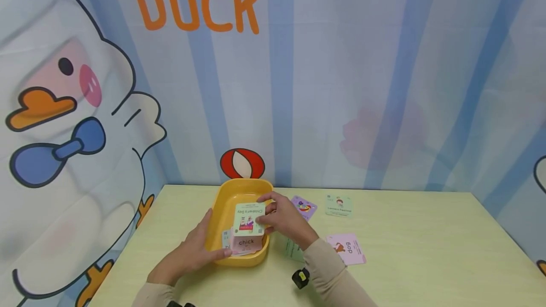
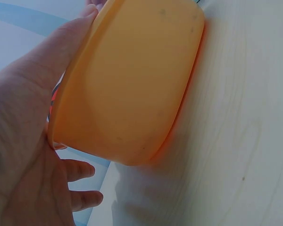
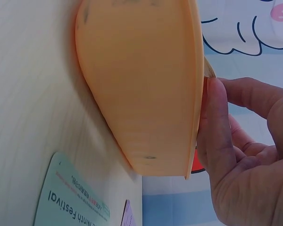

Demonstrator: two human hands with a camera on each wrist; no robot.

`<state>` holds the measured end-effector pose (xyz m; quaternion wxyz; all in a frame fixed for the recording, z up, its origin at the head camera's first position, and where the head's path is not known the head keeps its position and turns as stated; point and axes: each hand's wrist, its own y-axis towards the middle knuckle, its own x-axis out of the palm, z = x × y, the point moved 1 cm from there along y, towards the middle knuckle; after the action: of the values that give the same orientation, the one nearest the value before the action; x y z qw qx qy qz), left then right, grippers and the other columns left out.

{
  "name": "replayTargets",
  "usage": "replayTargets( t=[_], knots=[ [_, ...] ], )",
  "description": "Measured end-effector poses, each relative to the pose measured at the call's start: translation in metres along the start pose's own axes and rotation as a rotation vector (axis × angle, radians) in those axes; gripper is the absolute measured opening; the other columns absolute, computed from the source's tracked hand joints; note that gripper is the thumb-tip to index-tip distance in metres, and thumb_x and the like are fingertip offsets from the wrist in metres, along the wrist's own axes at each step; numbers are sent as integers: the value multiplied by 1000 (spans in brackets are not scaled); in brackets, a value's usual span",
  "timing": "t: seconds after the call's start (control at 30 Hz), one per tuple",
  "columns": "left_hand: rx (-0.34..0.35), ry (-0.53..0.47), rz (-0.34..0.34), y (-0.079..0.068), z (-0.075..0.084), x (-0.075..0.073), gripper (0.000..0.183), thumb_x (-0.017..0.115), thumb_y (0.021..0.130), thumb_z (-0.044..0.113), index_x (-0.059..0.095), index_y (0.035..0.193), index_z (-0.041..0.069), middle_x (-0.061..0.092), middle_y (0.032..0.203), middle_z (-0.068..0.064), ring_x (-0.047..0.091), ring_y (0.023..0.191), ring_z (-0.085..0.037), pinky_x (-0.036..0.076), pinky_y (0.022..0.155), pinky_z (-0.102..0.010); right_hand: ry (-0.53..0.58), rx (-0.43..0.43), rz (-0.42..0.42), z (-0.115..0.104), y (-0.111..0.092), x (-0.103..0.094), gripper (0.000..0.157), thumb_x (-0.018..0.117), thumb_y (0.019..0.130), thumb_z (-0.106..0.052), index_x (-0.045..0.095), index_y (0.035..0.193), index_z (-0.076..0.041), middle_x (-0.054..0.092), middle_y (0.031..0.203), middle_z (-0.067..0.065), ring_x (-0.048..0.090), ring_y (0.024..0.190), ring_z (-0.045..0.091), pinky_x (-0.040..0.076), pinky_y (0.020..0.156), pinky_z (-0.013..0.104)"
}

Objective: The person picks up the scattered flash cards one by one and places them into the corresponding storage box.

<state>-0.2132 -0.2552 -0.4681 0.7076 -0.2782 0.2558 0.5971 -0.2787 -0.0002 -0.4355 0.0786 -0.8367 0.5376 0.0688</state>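
My right hand point(image 1: 287, 217) pinches a pale green "Children's Day" card point(image 1: 241, 212) over the yellow plastic tray point(image 1: 217, 193). Below that card, a pink "chick" card point(image 1: 246, 242) and other cards lie overlapping at the tray's near end. My left hand point(image 1: 194, 250) spans the near left corner, its thumb along the front rim and its fingers beside the left wall. The left wrist view shows the tray's outer wall point(image 2: 127, 84), with two fingertips point(image 2: 87, 200) past its edge. In the right wrist view, the right thumb and fingers meet at the rim; the tray side hides most of the card.
Right of the tray lie a purple card point(image 1: 304, 206), a green "Lantern Festival" card point(image 1: 339, 206) and a pink "dog" card point(image 1: 350, 248). A green card point(image 3: 73, 197) lies partly under my right forearm. A duck-printed curtain point(image 1: 315, 79) stands behind the table point(image 1: 426, 250).
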Motion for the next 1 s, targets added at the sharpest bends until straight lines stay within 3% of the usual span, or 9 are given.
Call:
replayTargets(
  t=[0.33,0.67,1.0],
  knots=[
    [11,-13,4,0,0,0,126,82,77,56,2,163,11,26,165,-17,41,138,-35,34,115,-62,-17,-19,-9,0,0,3,43,78,87,-4,59,126,-9,61,95,12,65,80,22,63,68,34],
    [4,-20,10,-1,2,1,126,83,76,56,3,163,12,27,165,-16,42,137,-34,36,114,-62,-15,-18,-19,-3,0,5,42,76,88,-2,60,126,-10,62,96,13,65,81,22,63,73,42],
    [-8,-27,2,0,2,1,126,83,76,56,2,163,12,24,166,-16,40,140,-36,35,115,-62,-54,-15,-1,-2,2,9,41,76,87,-2,61,124,-10,63,95,11,64,79,23,63,69,38]
  ],
)
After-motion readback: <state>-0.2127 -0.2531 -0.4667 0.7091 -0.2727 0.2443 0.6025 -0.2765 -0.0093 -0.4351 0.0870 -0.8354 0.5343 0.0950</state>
